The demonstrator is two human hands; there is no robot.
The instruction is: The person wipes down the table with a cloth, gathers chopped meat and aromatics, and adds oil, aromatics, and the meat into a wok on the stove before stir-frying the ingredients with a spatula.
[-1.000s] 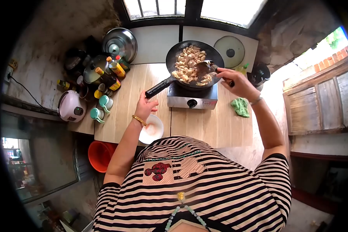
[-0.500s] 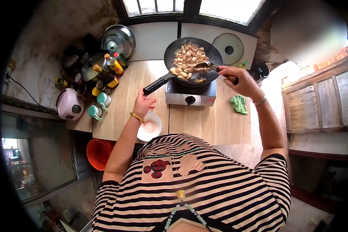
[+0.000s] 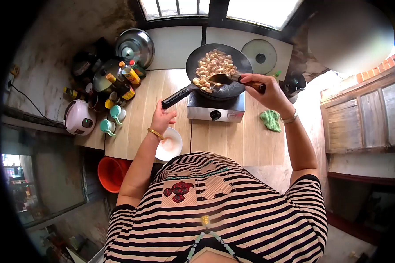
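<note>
My right hand (image 3: 270, 93) is closed around the wooden handle of a spatula (image 3: 221, 79), whose dark blade is in the wok. Browned pieces of food, which look like sliced meat, (image 3: 215, 65) are heaped in the black wok (image 3: 239, 57). The wok sits on a single-burner stove (image 3: 221, 115). My left hand (image 3: 163, 117) is at the end of the wok's black handle (image 3: 177, 96), fingers loosely bent and apart, not wrapped round it; whether a fingertip touches it I cannot tell. Below that hand stands a white bowl (image 3: 174, 151) with some pinkish residue inside.
Sauce bottles (image 3: 129, 74), two teal-lidded jars (image 3: 117, 113) and a pink rice cooker (image 3: 80, 117) crowd the left side. A steel lid (image 3: 136, 48) and a glass lid (image 3: 260, 57) lean at the back. A green cloth (image 3: 271, 120) lies right of the stove; a red bucket (image 3: 112, 174) stands lower left.
My right hand has shifted slightly left and down, turning the spatula so its blade shows dark and lies further left. The food is gathered more compactly. My left hand has hardly moved.
</note>
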